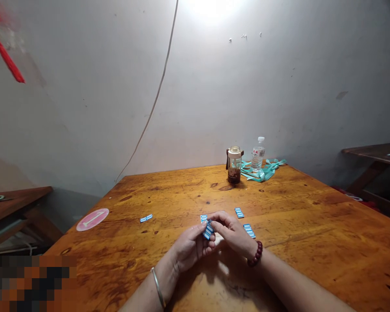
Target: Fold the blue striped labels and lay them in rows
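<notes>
My left hand (189,248), with a silver bangle on the wrist, grips a small stack of blue-and-white label sheets (208,232) between thumb and fingers. My right hand (234,234), wearing a dark red bead bracelet, meets it from the right, its thumb and fingers closed on the upper edge of the same stack. Just behind the hands lies another striped label piece (203,217), partly covered. Right of them are two more pieces, one farther back (239,212) and one nearer (249,231). A narrow strip (146,218) lies off to the left.
On the wooden table (175,195), a lidded jug of dark liquid (234,167) stands at the back beside a water bottle (258,155) and turquoise ribbon (264,173). A round pink sticker (92,219) marks the left edge. The wall rises behind.
</notes>
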`<state>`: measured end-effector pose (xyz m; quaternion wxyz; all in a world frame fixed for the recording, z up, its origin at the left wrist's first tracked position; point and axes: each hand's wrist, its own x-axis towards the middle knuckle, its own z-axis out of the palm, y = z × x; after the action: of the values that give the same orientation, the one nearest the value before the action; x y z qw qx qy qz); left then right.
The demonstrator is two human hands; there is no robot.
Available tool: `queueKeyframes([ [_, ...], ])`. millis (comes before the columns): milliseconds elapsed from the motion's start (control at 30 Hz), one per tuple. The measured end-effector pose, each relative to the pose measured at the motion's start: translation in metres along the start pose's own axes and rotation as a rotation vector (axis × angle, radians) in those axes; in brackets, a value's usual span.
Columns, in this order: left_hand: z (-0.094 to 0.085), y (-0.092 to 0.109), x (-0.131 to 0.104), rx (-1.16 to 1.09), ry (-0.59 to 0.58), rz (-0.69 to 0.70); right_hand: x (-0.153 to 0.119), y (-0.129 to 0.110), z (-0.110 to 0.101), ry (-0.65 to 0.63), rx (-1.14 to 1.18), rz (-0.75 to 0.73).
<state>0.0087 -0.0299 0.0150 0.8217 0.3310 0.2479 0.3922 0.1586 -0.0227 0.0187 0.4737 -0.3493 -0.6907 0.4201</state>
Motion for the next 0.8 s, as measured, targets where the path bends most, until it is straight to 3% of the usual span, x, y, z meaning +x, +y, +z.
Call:
queueKeyframes([
  [200, 0.001, 0.0005, -0.0006, -0.014, 0.014, -0.017, -0.0032, 0.0012, 0.001, 0.04, -0.229, -0.161],
  [367, 0.0014, -0.0006, 0.0007, -0.039, 0.016, 0.021, -0.0045, -0.0012, 0.0021, 0.016, -0.332, -0.17],
  [600, -0.0012, -0.001, 0.0034, -0.064, 0.004, -0.014, -0.0048, -0.0046, -0.0013, -0.093, -0.367, -0.148],
  [800, -0.0025, 0.0026, 0.0026, -0.06, 0.026, -0.057, -0.0054, -0.0079, -0.0054, -0.041, -0.304, -0.237],
])
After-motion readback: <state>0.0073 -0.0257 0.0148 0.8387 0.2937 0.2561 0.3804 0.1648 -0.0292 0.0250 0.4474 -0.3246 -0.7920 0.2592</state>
